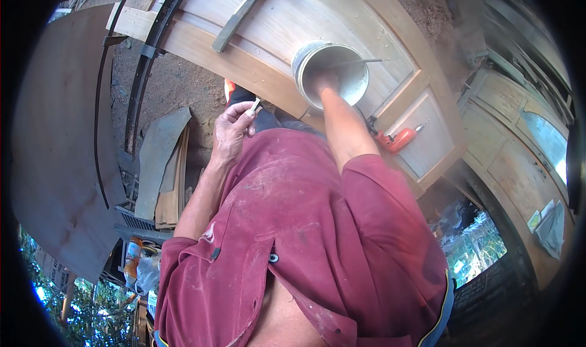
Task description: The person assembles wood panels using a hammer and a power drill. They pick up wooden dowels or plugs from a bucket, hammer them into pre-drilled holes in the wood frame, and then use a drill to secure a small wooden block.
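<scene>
My left hand (231,130) pinches a small pale piece (256,104), perhaps wood, between thumb and fingers, just off the near edge of a wooden panelled door (262,60) lying flat. My right hand (323,80) reaches down into a whitish bucket (359,84) that stands on the door; its fingers are hidden or blurred inside. A thin rod or stick (364,61) sticks out over the bucket's far right rim. Right of the bucket, a red power drill (398,140) with a bit in it lies on the door. Further off rests a hammer (240,21) with a wooden handle.
Long dark metal bars (145,66), clamp-like, cross the door's left end. A large brown board (61,133) stands at the left, near scrap wood pieces (162,164). Another wooden door (497,139) leans at the right. Wood shavings and dirt cover the ground (189,81).
</scene>
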The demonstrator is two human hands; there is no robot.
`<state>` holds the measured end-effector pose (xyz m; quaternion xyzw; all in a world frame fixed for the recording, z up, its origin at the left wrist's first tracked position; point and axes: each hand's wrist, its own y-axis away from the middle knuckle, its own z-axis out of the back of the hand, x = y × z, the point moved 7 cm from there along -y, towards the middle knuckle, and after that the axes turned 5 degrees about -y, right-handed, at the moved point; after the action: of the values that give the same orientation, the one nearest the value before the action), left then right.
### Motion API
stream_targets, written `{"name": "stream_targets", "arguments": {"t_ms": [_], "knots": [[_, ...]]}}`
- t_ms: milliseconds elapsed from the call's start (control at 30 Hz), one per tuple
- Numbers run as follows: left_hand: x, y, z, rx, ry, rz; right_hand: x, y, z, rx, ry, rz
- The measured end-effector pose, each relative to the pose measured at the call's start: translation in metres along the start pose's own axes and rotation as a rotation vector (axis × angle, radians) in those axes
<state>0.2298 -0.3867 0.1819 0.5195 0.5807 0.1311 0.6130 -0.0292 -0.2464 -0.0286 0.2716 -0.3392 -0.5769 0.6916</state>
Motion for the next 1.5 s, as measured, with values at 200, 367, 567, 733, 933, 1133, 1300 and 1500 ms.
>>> {"name": "stream_targets", "arguments": {"t_ms": [200,367,567,733,933,1133,1300,1500], "knots": [[-0.009,-0.015,-0.01,0.041,-0.17,0.045,0.033,0.046,0.041,0.359,0.378,0.216],[-0.002,-0.032,-0.063,0.274,-0.141,0.085,0.014,0.072,0.077,0.696,-1.015,0.185],[0.011,-0.053,-0.095,0.335,-0.062,0.066,0.008,0.099,0.105,0.863,-1.34,0.126],[0.016,-0.059,-0.105,0.341,0.039,0.096,0.013,0.105,0.102,0.92,-1.486,0.105],[0.002,-0.055,-0.119,0.403,0.131,0.067,0.016,0.099,0.1,0.954,-1.574,0.16],[-0.001,-0.061,-0.119,0.296,0.089,0.067,0.013,0.1,0.102,0.843,-1.511,0.164],[0.003,-0.065,-0.117,0.236,-0.082,0.048,0.007,0.103,0.104,0.859,-1.529,0.18],[0.003,-0.067,-0.125,0.252,-0.091,0.033,0.009,0.112,0.113,0.881,-1.552,0.209]]}}
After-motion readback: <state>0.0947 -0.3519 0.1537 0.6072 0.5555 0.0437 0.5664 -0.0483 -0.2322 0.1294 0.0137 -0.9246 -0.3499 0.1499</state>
